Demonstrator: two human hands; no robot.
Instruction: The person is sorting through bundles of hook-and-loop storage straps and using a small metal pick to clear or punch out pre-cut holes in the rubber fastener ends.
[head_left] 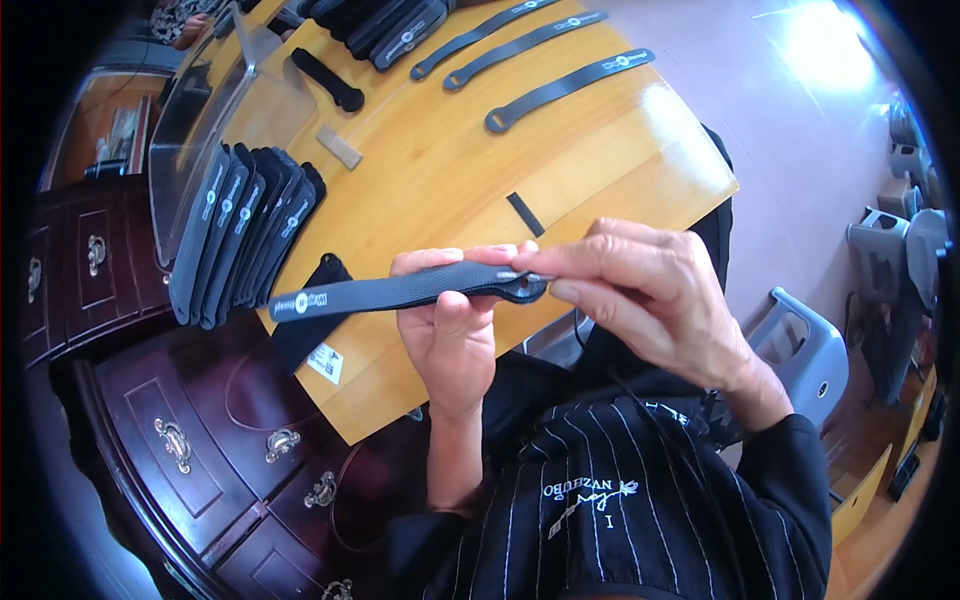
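My left hand [445, 345] is closed around a bundle of dark grey fabric straps [400, 292], thumb below and fingers behind it. One strap end with a pale print sticks out to the left; the rounded end with an eyelet lies on the right. At that eyelet end, thumb and forefinger of my right hand [650, 290] are pinched together. A small silvery bit [508, 274] shows beside the fingertips; what they hold is too small to tell. Beyond my hands, a short black strip [524, 214] lies on the yellow wooden table [430, 190].
Stacked grey straps [240, 235] stand at the table's left, near a clear plastic panel [200, 190]. Several single straps [570, 90] lie at the far side, by a dark pile [385, 25]. A black strap [325, 80], a tan block [340, 147] and a grey stool [800, 350] are around.
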